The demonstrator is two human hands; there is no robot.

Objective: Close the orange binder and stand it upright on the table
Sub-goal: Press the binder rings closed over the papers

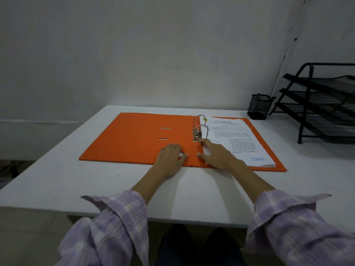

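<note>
The fingers (173,147) of the left hand (170,160) lie flat and spread on the spine strip of the flat orange cardboard binder (134,139), holding nothing. The fingers (206,144) of the right hand (219,156) are open too. One points up to the foot of the shiny metal ring clip (198,129), and the rest lie on the near left corner of the thick stack of white printed pages (236,139).

The binder lies wide open in the middle of the white tabletop (57,181). Its bare cover reaches out toward 9 o'clock from the hands, and the pages sit toward 3 o'clock.

What could go wrong? The bare cover has to swing up and over the rings. If the right hand stays where it is, the cover may shut on it. If the pages bunch up, the cover may not shut flat. The stack looks heavy, so the binder may flop open or tip over when it is stood up.

At 2 o'clock stand a small black mesh pen cup (258,108) and a black wire paper tray rack (322,102). They are well apart from the binder, but a wide swing could bump the cup.
</note>
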